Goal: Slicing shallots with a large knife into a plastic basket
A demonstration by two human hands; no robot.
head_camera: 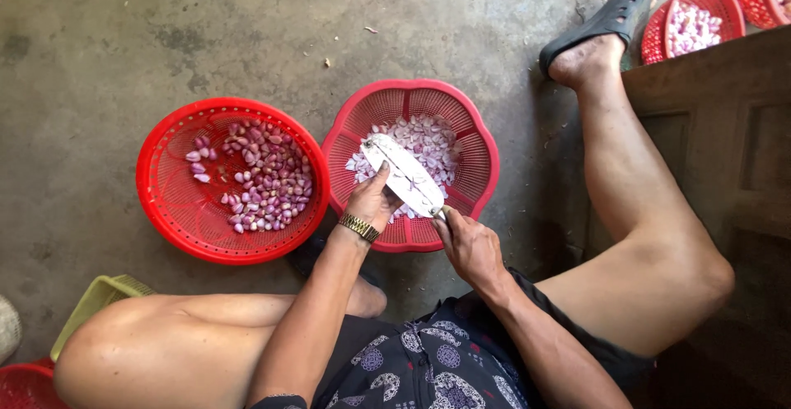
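A white flat slicer [404, 174] lies slantwise over a pink-red scalloped basket [478, 149] that holds pale sliced shallot pieces [428, 141]. My left hand [371, 201], with a gold watch at the wrist, presses on the slicer's face; whether something is under its fingers is hidden. My right hand [470, 244] grips the slicer's lower end near the basket's front rim. To the left stands a round red basket [177, 203] with peeled purple shallots [268, 178].
Bare concrete floor lies around the baskets. My bent knees frame the spot, my right foot in a black sandal [606, 18]. More red baskets [700, 14] with shallots stand at top right beside a wooden panel [725, 145]. A yellow-green crate [95, 302] and another red basket sit at lower left.
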